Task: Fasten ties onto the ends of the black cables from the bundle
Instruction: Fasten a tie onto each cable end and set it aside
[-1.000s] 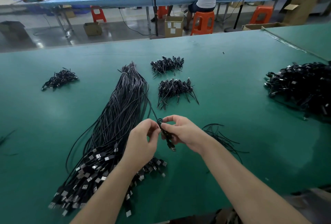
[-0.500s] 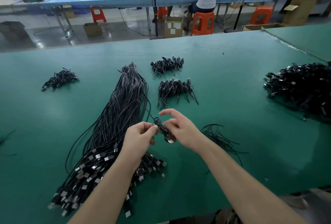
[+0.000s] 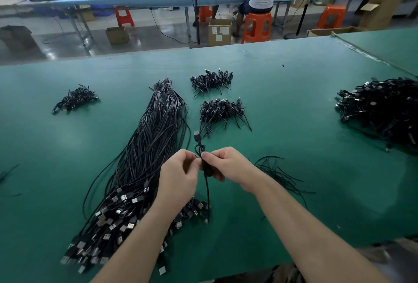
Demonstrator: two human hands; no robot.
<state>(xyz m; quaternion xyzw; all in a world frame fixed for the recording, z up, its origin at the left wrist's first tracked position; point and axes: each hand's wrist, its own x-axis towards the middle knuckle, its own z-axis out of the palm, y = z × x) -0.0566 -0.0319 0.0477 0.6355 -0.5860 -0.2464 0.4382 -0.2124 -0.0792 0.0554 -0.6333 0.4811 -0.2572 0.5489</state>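
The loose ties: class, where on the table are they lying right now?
In the head view, the loose ties lie on the green table just right of the right hand, nearer than the two small piles of tied cables.

One head-worn wide-angle camera looks forward and down, close over the hands [image 3: 203, 169] at the green desk [image 3: 294, 147].

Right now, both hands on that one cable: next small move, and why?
Probably finish twisting the tie shut. Both the left hand and right hand pinch the folded black cable together over the green table, its USB plug sticking up, tail hanging loose. Only then set it aside.
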